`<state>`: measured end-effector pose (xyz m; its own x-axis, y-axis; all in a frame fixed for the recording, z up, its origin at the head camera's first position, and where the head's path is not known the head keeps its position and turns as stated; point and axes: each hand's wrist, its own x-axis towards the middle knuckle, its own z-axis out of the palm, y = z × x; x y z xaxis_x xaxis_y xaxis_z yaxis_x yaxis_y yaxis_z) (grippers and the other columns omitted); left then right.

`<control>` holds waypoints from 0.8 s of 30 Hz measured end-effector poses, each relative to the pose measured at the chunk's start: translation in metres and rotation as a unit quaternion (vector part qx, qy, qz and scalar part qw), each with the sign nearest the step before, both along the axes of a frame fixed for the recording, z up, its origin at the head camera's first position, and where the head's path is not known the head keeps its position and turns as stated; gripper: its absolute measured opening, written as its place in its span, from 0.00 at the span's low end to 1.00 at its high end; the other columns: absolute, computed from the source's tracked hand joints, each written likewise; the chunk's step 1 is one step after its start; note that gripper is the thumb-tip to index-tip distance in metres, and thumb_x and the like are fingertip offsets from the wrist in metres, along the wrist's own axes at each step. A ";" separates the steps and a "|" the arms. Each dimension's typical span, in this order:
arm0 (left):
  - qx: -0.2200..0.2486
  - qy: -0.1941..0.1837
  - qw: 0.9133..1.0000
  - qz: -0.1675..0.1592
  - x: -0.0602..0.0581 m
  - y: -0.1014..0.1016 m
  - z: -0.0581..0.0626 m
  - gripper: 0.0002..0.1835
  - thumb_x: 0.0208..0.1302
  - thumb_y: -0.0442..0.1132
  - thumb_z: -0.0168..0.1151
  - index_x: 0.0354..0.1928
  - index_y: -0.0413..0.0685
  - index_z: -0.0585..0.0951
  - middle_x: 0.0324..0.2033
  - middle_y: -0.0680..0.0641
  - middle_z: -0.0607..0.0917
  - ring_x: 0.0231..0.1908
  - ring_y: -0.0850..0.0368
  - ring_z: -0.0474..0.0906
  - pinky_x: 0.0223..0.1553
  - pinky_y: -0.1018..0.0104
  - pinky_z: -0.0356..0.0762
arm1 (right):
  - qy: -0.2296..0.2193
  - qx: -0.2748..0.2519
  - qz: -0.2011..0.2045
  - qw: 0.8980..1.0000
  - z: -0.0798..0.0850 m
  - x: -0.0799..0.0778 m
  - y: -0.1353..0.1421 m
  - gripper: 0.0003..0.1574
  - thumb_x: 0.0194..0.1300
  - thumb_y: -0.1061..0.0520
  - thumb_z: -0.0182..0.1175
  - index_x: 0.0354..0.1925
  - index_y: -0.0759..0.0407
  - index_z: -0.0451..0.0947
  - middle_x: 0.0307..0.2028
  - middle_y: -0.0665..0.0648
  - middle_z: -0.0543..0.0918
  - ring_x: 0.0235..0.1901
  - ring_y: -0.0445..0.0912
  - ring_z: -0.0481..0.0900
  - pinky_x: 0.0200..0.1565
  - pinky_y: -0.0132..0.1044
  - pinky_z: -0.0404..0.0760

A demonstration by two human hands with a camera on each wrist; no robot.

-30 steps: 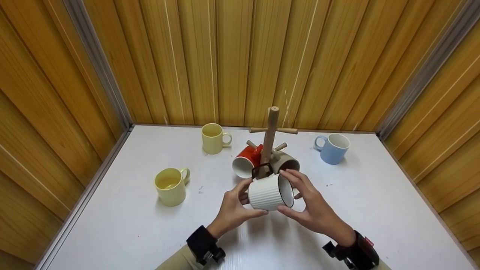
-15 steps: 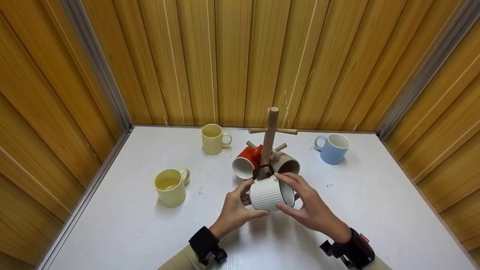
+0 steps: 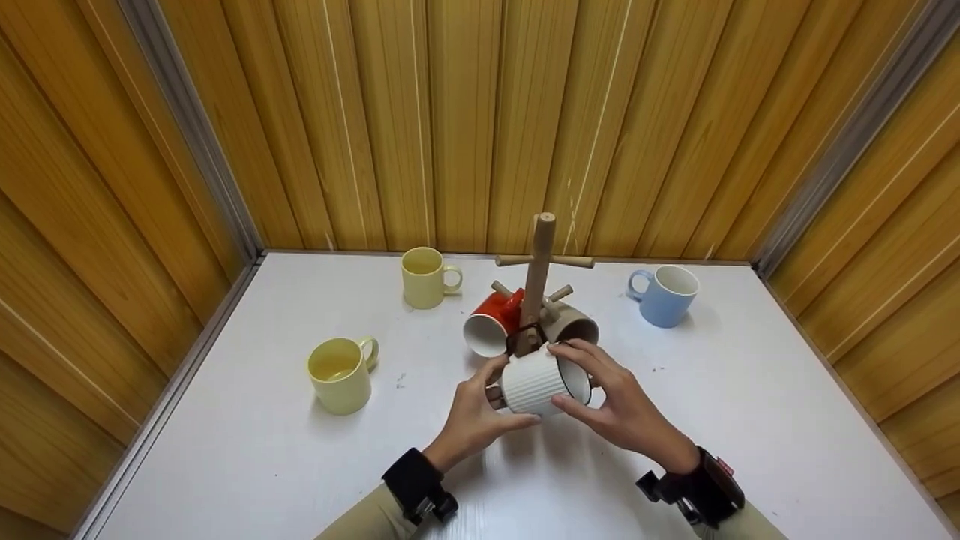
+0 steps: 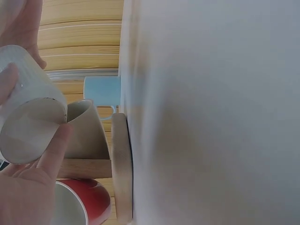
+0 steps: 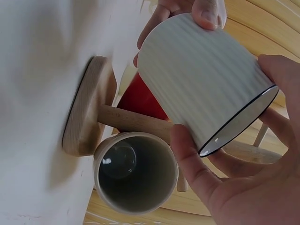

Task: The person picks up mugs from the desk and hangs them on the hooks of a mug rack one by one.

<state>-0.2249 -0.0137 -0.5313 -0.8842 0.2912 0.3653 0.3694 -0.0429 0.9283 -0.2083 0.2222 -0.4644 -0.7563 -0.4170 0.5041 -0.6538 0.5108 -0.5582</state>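
Both hands hold a white ribbed mug (image 3: 531, 386) with a dark rim, tipped on its side in front of a wooden mug tree (image 3: 536, 281). My left hand (image 3: 474, 416) grips its base end, thumb below. At the mouth end, my right hand (image 3: 619, 405) grips the rim, its open mouth facing right. The mug's black handle (image 3: 525, 341) points away toward the post. On the tree's lower pegs hang a red mug (image 3: 491, 324) and a beige mug (image 3: 570, 324), mouths tilted toward me. In the right wrist view the beige mug (image 5: 136, 173) sits just below the white one.
Two yellow mugs (image 3: 341, 379) stand upright on the left of the white table (image 3: 225, 450), one farther back. A light blue mug (image 3: 667, 296) stands at the back right. Two upper pegs (image 3: 574, 262) stick out sideways from the post. Wood-patterned walls (image 3: 465, 127) enclose the table.
The white mug has turned slightly, its handle end shifting a little toward the post. The right hand has moved slightly left and up along with it. The other mugs stay put.
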 end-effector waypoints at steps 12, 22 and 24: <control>-0.071 0.006 0.997 0.023 -0.004 -0.001 -0.001 0.45 0.47 0.39 0.85 0.67 0.43 0.72 0.53 0.42 0.85 0.46 0.55 0.86 0.45 0.64 0.86 | -0.012 0.010 0.007 1.000 -0.007 -0.007 -0.001 0.39 0.64 0.52 0.73 0.71 0.44 0.72 0.68 0.66 0.73 0.61 0.54 0.76 0.44 0.40 0.85; -0.143 0.020 0.988 0.049 -0.005 0.000 0.001 0.44 0.47 0.42 0.85 0.66 0.43 0.73 0.54 0.43 0.85 0.47 0.53 0.85 0.46 0.65 0.84 | -0.007 0.025 0.003 1.000 -0.011 -0.009 0.001 0.40 0.65 0.50 0.72 0.72 0.44 0.71 0.68 0.63 0.74 0.64 0.54 0.75 0.50 0.50 0.84; -0.154 0.025 0.986 0.052 -0.005 0.000 0.002 0.44 0.48 0.42 0.85 0.67 0.42 0.73 0.54 0.43 0.85 0.48 0.52 0.84 0.47 0.65 0.84 | -0.002 0.029 0.002 1.000 -0.012 -0.010 0.002 0.40 0.66 0.51 0.72 0.73 0.44 0.71 0.68 0.64 0.74 0.65 0.55 0.74 0.52 0.52 0.83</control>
<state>-0.2302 -0.0137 -0.5289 -0.8979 0.3044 0.3180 0.4031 0.2784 0.8718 -0.2185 0.2238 -0.4760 -0.7563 -0.4486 0.4762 -0.6540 0.5393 -0.5306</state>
